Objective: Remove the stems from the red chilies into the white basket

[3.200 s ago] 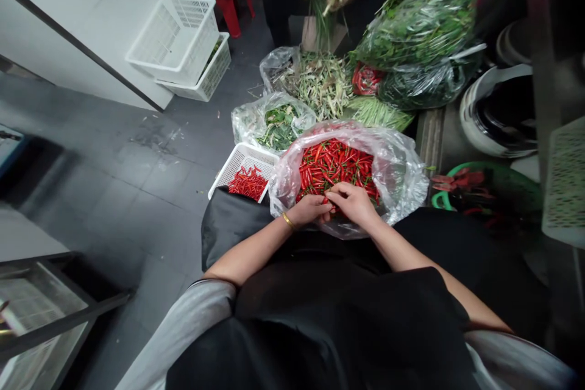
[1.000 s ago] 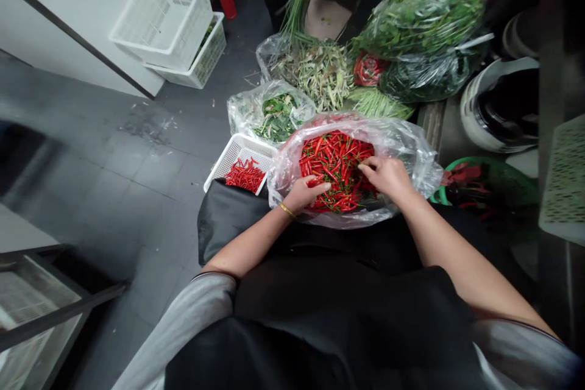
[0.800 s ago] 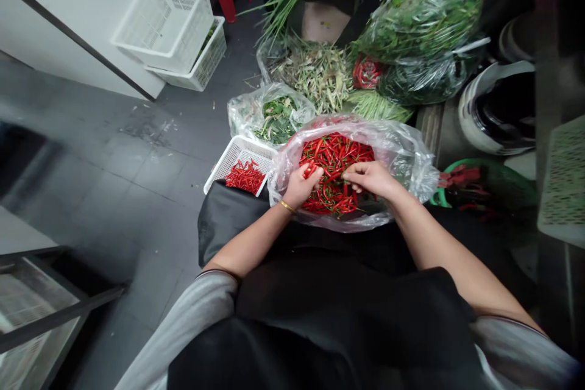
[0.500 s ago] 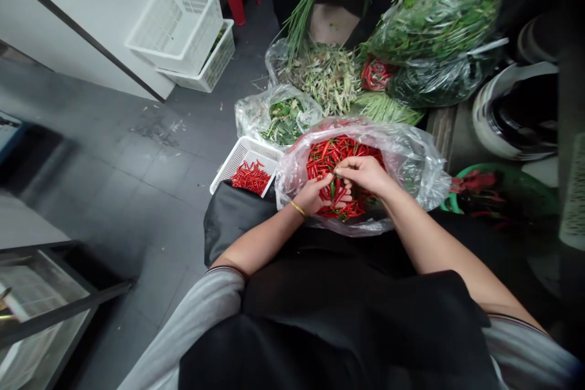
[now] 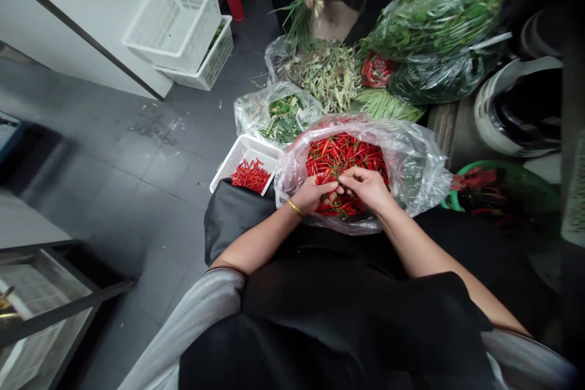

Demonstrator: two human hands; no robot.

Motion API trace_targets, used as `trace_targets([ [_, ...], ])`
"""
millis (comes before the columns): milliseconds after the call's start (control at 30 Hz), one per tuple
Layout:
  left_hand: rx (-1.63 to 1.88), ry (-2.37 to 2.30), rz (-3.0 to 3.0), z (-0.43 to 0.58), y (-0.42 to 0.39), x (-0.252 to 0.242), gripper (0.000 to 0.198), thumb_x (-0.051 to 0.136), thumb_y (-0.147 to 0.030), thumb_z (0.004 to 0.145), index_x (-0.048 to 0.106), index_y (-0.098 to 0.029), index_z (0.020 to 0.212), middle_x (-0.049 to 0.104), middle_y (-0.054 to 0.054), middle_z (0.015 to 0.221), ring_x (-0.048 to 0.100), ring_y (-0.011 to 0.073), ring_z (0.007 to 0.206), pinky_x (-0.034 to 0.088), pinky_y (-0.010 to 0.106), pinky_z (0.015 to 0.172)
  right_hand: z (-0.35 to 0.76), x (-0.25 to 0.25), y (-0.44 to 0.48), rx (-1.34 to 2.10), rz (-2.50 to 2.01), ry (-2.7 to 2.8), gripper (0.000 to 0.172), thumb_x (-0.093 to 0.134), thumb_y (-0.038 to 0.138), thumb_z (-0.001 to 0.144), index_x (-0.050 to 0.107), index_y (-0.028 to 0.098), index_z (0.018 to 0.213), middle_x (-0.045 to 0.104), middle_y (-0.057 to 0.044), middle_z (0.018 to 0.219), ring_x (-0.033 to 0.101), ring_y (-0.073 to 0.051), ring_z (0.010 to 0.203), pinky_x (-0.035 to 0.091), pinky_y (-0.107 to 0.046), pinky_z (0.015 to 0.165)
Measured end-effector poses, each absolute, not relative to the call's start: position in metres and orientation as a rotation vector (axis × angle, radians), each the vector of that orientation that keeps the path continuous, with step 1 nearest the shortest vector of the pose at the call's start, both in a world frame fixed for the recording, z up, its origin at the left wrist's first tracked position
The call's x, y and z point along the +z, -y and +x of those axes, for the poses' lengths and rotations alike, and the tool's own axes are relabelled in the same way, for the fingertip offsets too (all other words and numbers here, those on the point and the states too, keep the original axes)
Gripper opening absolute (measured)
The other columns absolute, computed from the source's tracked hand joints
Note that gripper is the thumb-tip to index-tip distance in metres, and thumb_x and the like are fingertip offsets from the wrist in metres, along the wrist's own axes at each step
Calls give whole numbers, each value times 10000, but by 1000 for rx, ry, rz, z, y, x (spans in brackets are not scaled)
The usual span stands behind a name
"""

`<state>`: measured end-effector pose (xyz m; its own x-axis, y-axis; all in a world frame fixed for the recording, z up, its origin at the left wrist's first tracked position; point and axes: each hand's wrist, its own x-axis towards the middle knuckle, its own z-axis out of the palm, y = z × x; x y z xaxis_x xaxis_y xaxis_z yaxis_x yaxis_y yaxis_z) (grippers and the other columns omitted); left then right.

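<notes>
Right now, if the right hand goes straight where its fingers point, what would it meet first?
Most likely the left hand: the right hand points at it over the red chilies, with almost no visible gap. Depth is unclear, so the chilies could come first.

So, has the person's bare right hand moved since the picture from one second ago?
Yes. Judged against the white perforated plastic basket, the bare right hand has moved left, towards it, and is now close to the left hand.

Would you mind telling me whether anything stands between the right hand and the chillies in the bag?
Nothing visible does: the right hand is at the open mouth of the bag, over the chillies, with the left hand beside it.
</notes>
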<state>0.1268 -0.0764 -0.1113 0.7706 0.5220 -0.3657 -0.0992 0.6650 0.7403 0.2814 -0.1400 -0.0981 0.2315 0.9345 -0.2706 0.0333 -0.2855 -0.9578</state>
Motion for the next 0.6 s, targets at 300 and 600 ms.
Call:
trace_targets([
  [300,379,-614,892,122,78,-106,447,768,-463,631,511,-122,763,559,-35,540,401,27,364,199,173,346,269,-95,143,1357,-1374,829,350,773,474,647,602,180,733,611,4,566,489,-97,463,399,-234,458],
  [600,419,-705,864,118,71,-99,378,736,-411,674,497,-134,768,601,-15,576,362,14,332,161,171,337,266,-91,150,1307,-1442,1059,372,595,563,801,549,200,730,566,19,578,417,-98,439,348,-244,439],
])
